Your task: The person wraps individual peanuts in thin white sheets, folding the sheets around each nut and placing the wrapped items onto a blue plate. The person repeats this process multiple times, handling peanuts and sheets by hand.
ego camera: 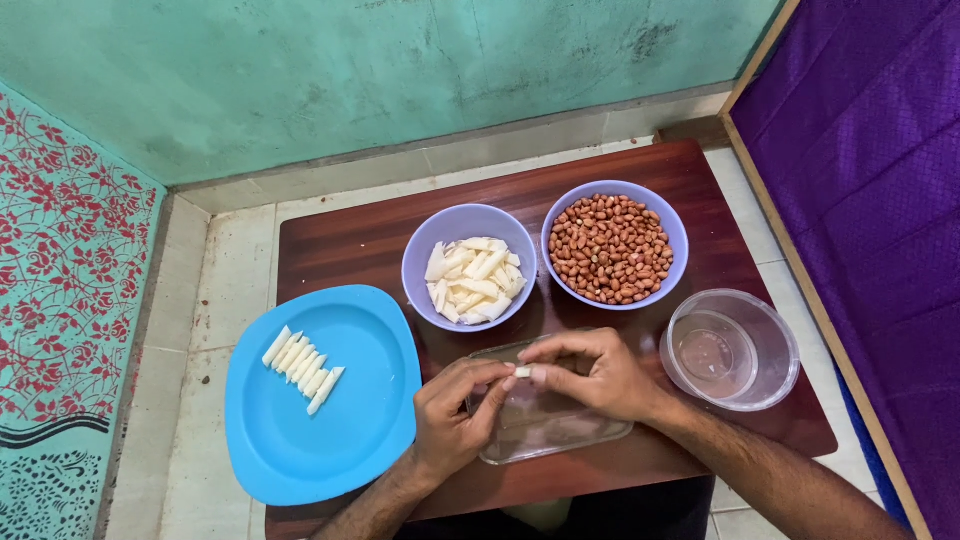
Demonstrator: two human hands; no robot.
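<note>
My left hand (455, 412) and my right hand (590, 375) meet over a clear rectangular glass dish (560, 430) on the small brown table (360, 245). Together their fingertips pinch one small white pasta tube (522, 372). A lilac bowl of white pasta tubes (470, 268) stands just beyond the hands. Right of it is a lilac bowl of peanuts (613, 246). On the left, a blue plate (330, 440) carries a neat row of several pasta tubes (302, 367).
An empty clear round plastic container (729, 350) sits at the table's right. A green wall rises behind, a purple quilted surface (870, 180) lies to the right, and a red-flowered teal cloth (70, 260) to the left. Tiled floor surrounds the table.
</note>
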